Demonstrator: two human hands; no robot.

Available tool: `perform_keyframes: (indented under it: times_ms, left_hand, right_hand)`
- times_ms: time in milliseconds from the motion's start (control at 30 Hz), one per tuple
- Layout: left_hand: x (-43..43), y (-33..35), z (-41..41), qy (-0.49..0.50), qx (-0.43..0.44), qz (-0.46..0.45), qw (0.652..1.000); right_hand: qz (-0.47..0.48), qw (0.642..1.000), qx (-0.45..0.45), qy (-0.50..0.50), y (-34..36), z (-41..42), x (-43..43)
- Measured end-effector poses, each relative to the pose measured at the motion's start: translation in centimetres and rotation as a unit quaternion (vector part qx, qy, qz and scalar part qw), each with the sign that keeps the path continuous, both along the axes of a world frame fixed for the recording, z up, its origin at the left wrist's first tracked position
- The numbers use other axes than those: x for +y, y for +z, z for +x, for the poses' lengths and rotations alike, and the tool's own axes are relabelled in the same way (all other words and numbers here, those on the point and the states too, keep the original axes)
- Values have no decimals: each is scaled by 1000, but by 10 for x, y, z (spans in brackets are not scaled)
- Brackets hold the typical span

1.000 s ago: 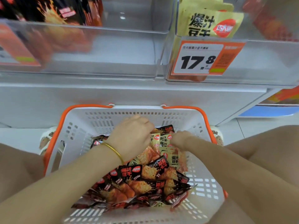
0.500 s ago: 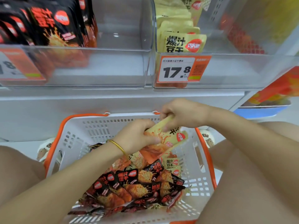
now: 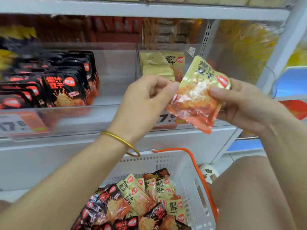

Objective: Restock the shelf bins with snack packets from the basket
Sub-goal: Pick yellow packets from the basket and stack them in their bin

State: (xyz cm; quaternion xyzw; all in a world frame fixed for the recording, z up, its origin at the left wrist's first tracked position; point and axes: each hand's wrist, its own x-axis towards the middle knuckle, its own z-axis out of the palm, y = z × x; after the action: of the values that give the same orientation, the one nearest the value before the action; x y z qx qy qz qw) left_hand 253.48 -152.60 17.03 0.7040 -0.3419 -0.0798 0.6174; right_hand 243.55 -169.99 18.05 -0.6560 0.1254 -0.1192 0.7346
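Observation:
I hold a yellow-and-orange snack packet (image 3: 197, 95) up in front of the shelf, tilted. My left hand (image 3: 146, 100) pinches its left edge and my right hand (image 3: 242, 103) grips its right side. Behind it stands a clear bin (image 3: 206, 67) with a row of matching yellow packets (image 3: 162, 65). To the left, another clear bin (image 3: 114, 77) holds black packets (image 3: 66, 85) on its left side. Below, the white basket with an orange rim (image 3: 187, 178) contains several black and yellow packets (image 3: 137, 201).
Orange price tags (image 3: 21, 123) sit on the bin fronts. A white shelf upright (image 3: 279, 47) stands at the right, with blue and red display parts beyond it. My bare knees flank the basket. More stock fills the upper shelf.
Both hands have risen out of the basket with the yellow packet, from just above the basket rim to the level of the shelf bins. The view has tilted upward.

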Motion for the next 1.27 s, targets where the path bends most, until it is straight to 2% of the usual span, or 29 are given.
perform_keyframes:
  times_ms: [100, 200, 300, 401, 501, 601, 668, 768, 935, 1001, 1102, 1202, 1268]
  left_hand:
    - [-14, 20, 34, 87, -193, 76, 974]
    - [-32, 22, 66, 112, -337, 236, 905]
    - [-52, 22, 79, 87, -372, 371, 846]
    - [-67, 16, 89, 82, -376, 434, 815]
    - [-70, 11, 94, 100, -381, 433, 811]
    - [-70, 8, 94, 107, -387, 420, 814]
    - [-71, 6, 95, 109, -385, 424, 813]
    - [-72, 3, 98, 105, -394, 434, 804]
    - [-72, 2, 101, 109, -396, 414, 812]
    - [-72, 1, 101, 110, -392, 403, 820]
    - [-73, 2, 100, 109, -372, 390, 835]
    - [-72, 5, 99, 111, -354, 359, 856]
    - [-66, 9, 96, 114, -351, 306, 878]
  right_hand:
    - [-71, 991, -28, -110, 30, 22, -39]
    - [-206, 956, 43, -206, 21, 74, -86]
    - [-324, 909, 164, -204, -2, 128, -108]
    - [-358, 891, 212, -182, -19, 168, -108]
    - [-311, 901, 230, -199, -31, 191, -115]
    - [-389, 861, 226, -236, -38, 206, -121]
    - [-408, 848, 204, -270, -41, 214, -121]
    - [-413, 844, 197, -281, -44, 224, -116]
    - [-416, 851, 208, -244, -49, 229, -111]
    - [-405, 858, 218, -227, -50, 226, -112]
    - [-428, 840, 247, -223, -48, 220, -113]
    - [-392, 866, 215, -224, -32, 209, -111]
    - [-420, 860, 189, -219, -11, 190, -107]
